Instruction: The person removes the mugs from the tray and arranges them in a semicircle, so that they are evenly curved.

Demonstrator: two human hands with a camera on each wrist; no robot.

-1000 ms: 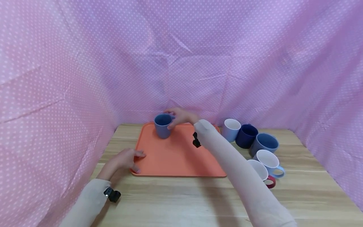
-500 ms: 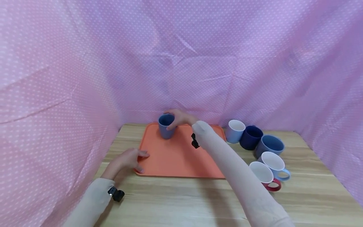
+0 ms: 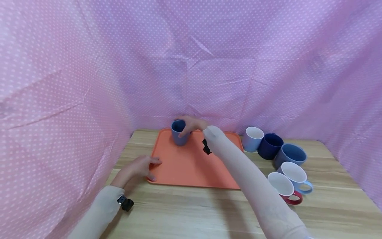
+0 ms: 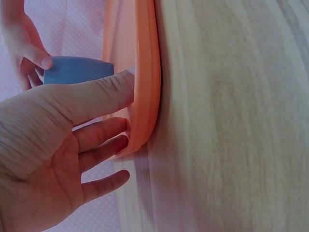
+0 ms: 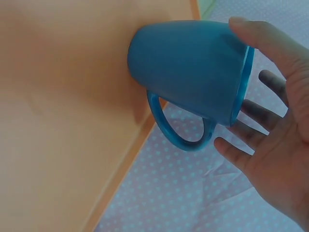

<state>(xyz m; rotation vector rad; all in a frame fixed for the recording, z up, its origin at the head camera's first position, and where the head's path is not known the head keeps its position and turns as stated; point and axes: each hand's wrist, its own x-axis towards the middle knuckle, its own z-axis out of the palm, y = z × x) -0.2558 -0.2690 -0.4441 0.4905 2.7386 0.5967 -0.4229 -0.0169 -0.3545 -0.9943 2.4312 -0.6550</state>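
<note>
A blue-grey mug (image 3: 179, 134) stands upright near the back left of the orange tray (image 3: 191, 166). My right hand (image 3: 191, 124) holds it by the rim from the right and above. In the right wrist view the thumb lies on the mug's (image 5: 188, 72) outer wall, while the other fingers spread on the opposite side; the handle (image 5: 181, 140) is free of the hand. At the tray's front left, my left hand (image 3: 141, 166) touches the rim with extended thumb and fingers, seen closely in the left wrist view, where its thumb (image 4: 104, 94) reaches past the tray edge.
Along the tray's right side stand several mugs: a white-and-light-blue one (image 3: 252, 141), a navy one (image 3: 270, 147), a wide grey-blue one (image 3: 289, 157), a light blue one (image 3: 295, 172) and a red-handled one (image 3: 280, 184). Pink dotted cloth (image 3: 191, 66) surrounds the wooden table (image 3: 179, 212).
The head view has swung left, shifting the scene rightward. My right hand covers more of the mug's rim, and the handle has turned from the back right toward the right. The left hand stays at the tray edge.
</note>
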